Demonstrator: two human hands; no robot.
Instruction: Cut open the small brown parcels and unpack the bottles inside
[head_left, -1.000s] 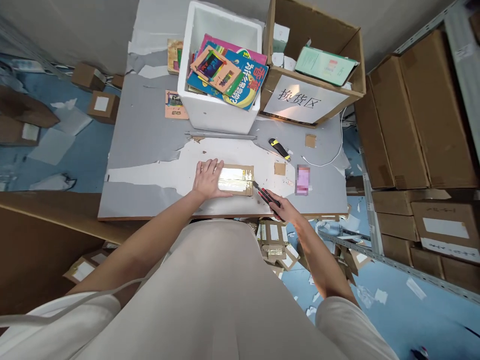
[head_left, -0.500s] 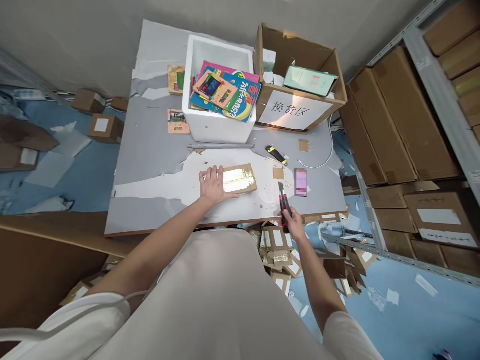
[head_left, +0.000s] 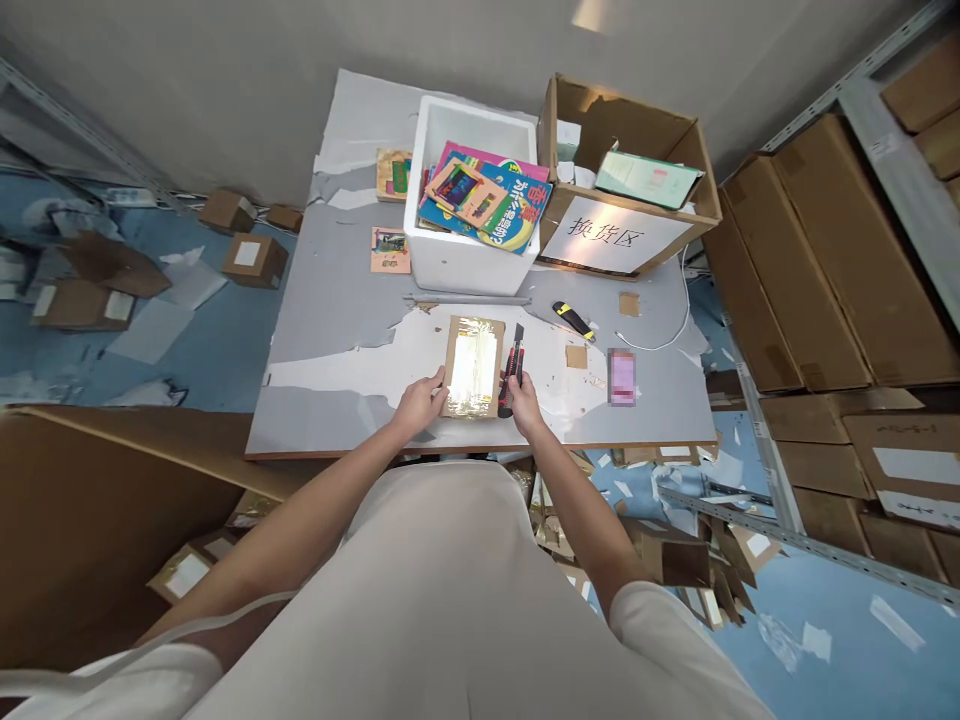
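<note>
A small cardboard box (head_left: pixel 474 365) with a white label and shiny clear tape stands lengthwise on the table (head_left: pixel 337 420), close to its front edge. My left hand (head_left: pixel 421 403) grips the box's lower left edge, its thumb and fingers closed against the side. In my right hand (head_left: pixel 525 402) is a red and black utility knife (head_left: pixel 514 365), its blade pointing away from me. The knife is held alongside the box's right edge. A second, yellow and black utility knife (head_left: pixel 574 320) lies farther back to the right.
A white foam box (head_left: pixel 472 265) full of books and a cardboard carton (head_left: pixel 701 225) with a handwritten sign stand at the back. A phone (head_left: pixel 622 377), a cardboard scrap (head_left: pixel 576 357) and a white cable (head_left: pixel 660 345) lie on the right. Shelves with cartons (head_left: pixel 817 260) rise beyond.
The small box has turned from lying crosswise to lengthwise. My left hand has moved from its top to its left edge. My right hand has brought the knife leftward beside the box.
</note>
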